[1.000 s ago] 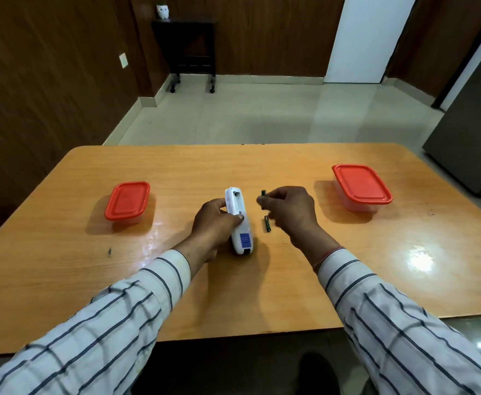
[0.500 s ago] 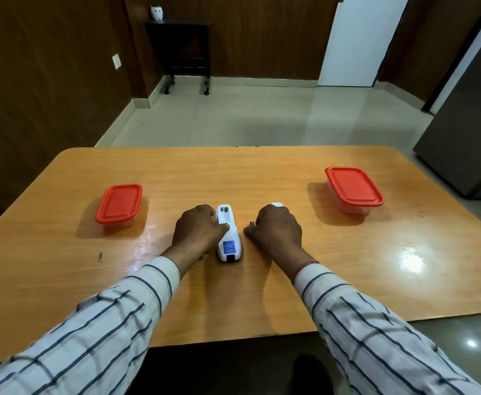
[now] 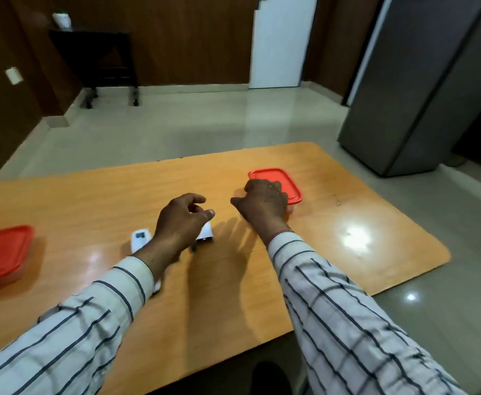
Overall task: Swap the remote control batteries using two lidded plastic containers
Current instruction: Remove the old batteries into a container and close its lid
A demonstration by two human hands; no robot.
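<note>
reading from the bottom of the frame upward, we meet striped sleeves, then the remote [image 3: 140, 238] lying low and left of centre on the table [image 3: 347, 269], half hidden by our left hand [image 3: 180, 223], which hovers loosely curled, holding nothing we can see. farther up, right of centre, our right hand [image 3: 264, 202] rests against the right container [image 3: 283, 182], fingers spread on its lid edge. the left container [image 3: 1, 252] sits at the far left edge. we judge that a hasty one-handed pull could slide the container or knock small parts beside the remote.
</note>
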